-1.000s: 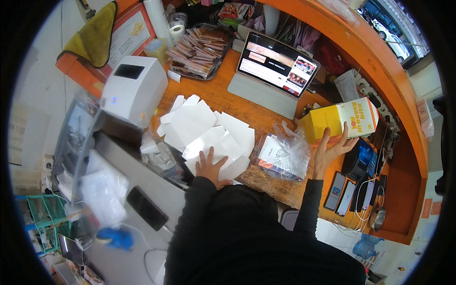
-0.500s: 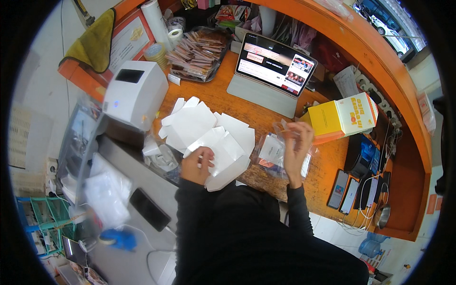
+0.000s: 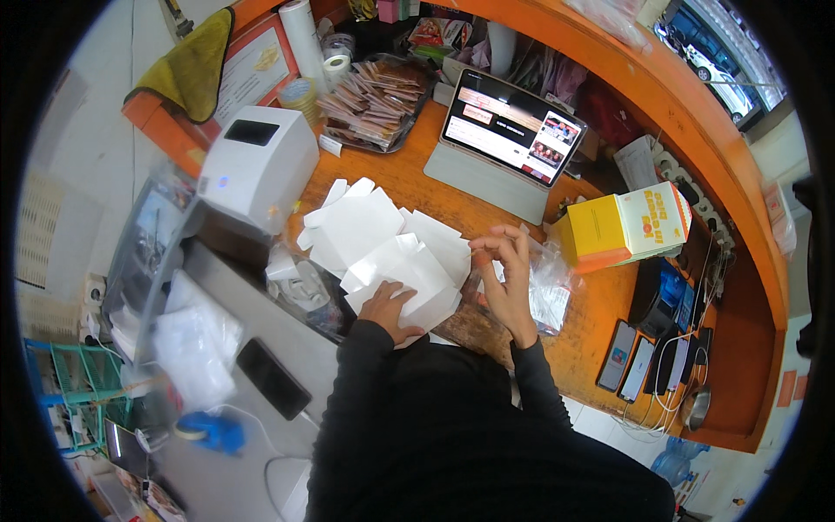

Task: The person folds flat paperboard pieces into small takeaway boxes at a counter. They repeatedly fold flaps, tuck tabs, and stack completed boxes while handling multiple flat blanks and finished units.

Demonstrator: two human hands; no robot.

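My left hand (image 3: pixel 389 311) lies on a white folding carton (image 3: pixel 416 268), its fingers spread over the near panel. Two more white cartons with open flaps, one at the back left (image 3: pixel 357 224) and one at the back right (image 3: pixel 444 244), lie partly beneath it. Just right of these cartons, my right hand (image 3: pixel 508 287) is raised with its fingers curled toward the thumb. Whatever the fingertips may pinch is too small to make out. Clear plastic bags (image 3: pixel 550 291) with printed contents lie beside and partly behind the right wrist.
Beyond the cartons stand a tablet (image 3: pixel 509 126) and a tray of small packets (image 3: pixel 374 103). A white label printer (image 3: pixel 259 165) is at left, a yellow and white box (image 3: pixel 622 226) at right. Several phones (image 3: pixel 639 370) with cables line the right edge.
My right hand has moved left toward the cartons, away from the clear plastic bag it was at. My left hand has shifted right and lies flatter on the carton. The whole view shifted slightly.
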